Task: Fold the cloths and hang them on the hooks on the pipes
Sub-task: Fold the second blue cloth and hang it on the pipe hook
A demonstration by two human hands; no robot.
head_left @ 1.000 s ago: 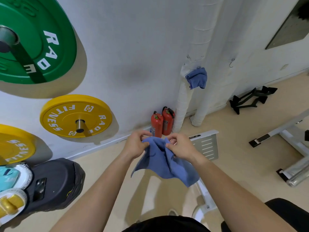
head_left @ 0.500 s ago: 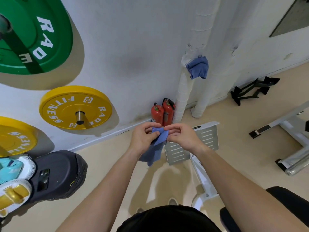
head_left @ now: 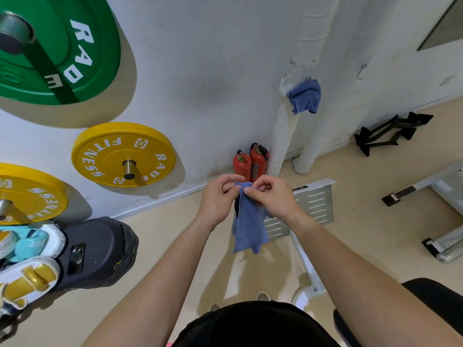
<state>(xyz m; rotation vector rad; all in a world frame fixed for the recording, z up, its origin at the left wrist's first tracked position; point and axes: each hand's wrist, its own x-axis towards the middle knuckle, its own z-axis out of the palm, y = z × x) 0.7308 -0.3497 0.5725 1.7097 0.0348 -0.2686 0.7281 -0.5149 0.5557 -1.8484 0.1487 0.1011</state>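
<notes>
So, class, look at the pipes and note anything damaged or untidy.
The white pipe wrapping is torn and peeling beside the hung blue cloth, which hangs bunched rather than neatly folded.

Single head-worn wide view; faces forward-down; wall [head_left: 200, 71] near.

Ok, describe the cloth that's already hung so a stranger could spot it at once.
Find the two white pipes rising up the wall, right of the red extinguishers. On the left pipe hangs a bunched blue cloth. The other blue cloth is pinched by the left hand and right hand instead.
</notes>
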